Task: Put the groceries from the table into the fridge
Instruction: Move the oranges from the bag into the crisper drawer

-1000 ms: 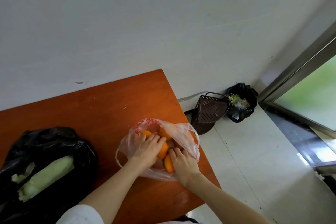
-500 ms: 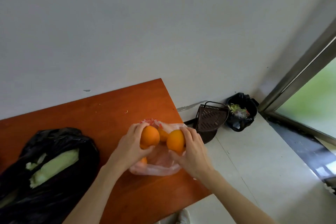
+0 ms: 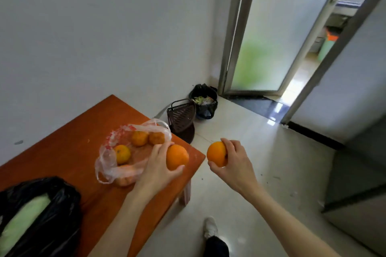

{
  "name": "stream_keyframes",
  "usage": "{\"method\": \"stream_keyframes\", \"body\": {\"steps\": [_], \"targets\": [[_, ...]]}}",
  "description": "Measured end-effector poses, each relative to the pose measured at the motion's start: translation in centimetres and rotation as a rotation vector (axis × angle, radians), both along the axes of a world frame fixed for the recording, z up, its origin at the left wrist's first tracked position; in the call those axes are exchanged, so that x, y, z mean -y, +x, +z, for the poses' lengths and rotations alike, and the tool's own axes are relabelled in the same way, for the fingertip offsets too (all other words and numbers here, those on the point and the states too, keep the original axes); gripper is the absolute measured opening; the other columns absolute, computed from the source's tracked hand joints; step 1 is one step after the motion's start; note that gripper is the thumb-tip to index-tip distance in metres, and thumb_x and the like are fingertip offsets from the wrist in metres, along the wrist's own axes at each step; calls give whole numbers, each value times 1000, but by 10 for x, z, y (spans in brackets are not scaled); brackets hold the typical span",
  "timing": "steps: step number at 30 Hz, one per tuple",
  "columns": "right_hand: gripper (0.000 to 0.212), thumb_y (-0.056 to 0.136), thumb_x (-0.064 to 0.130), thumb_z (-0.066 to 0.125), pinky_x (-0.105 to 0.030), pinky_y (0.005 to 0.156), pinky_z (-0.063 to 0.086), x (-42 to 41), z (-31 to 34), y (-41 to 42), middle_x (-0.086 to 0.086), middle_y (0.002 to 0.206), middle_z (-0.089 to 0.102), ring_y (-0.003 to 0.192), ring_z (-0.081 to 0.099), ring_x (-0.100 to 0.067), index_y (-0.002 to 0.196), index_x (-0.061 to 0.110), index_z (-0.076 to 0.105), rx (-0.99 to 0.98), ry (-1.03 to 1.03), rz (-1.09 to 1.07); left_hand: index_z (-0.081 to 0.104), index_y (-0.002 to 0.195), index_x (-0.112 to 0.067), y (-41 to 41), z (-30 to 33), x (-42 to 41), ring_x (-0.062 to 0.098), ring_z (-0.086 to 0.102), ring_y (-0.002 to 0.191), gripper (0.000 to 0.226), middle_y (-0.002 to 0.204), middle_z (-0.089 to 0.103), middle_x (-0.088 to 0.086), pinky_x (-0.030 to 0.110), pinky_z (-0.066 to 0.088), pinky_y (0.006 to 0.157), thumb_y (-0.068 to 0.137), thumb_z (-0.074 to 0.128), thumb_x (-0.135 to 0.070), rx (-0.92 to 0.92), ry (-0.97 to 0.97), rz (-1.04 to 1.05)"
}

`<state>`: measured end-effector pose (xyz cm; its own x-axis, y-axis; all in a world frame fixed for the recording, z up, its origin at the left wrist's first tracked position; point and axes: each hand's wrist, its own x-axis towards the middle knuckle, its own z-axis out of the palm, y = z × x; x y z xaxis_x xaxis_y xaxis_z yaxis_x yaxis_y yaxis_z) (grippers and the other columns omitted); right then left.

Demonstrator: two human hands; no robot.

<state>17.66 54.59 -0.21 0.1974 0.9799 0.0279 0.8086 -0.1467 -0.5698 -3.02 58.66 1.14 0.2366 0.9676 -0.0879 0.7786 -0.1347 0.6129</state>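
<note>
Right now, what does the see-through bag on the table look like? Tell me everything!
The see-through bag is thin, crinkly plastic with red print near its top and looped handles. It lies slumped and open on the orange-brown table, near the right edge. Several small oranges sit inside it. Neither hand seems to be gripping it.

Plain white wall (image 3: pixel 94 27) fills the back, one small dark mark low on the left. Orange-brown wooden surface (image 3: pixel 73 152) sits against it. Glossy pale tiled floor (image 3: pixel 261 162) catches glare near a dark threshold (image 3: pixel 257 104). Frosted glass door (image 3: pixel 265 48) glows green in its metal frame. In the corner stand a brown basket (image 3: pixel 181 115) and a black bin (image 3: pixel 205 102).
</note>
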Motion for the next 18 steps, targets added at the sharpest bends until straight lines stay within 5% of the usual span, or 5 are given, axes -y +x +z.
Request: {"method": "stream_keyframes", "body": {"steps": [6,18], "targets": [[80,74,44,72,-33,93,45,100,1,61,-3,136,37,120,41,-21,141,24,32,18,-38,-241,35,133,-27,71,-9,55,14,44,116,69,129,40,-2,23,36,92,76,72,-42,-7,-44,-237],[72,71,34,75,-25,83,38,316,16,228,-4,126,45,107,41,-18,131,15,41,87,59,-636,34,136,-18,290,14,196,18,45,115,73,136,38,4,20,36,86,77,74,-33,57,-24,-663]]}}
